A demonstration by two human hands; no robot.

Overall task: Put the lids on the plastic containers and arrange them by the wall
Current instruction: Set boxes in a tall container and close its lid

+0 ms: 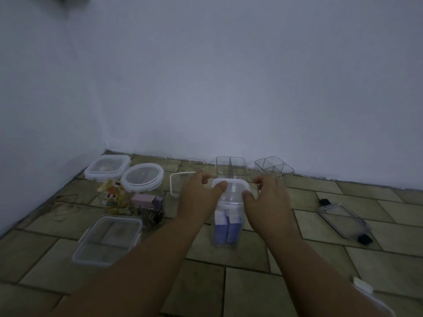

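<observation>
Left hand [201, 191] and right hand [267, 193] hold the lid [231, 187] on a tall clear tub [226, 227] standing on the tiled floor [251, 282].
Both forearms reach forward side by side. Each hand grips one side of the lid, thumb pressed on top, fingers curled over the far edge. The tub holds blue boxes. Beyond it, an open two-part tub [230, 167] and an open four-part tub [273, 168] stand close by the wall [229, 88].
</observation>
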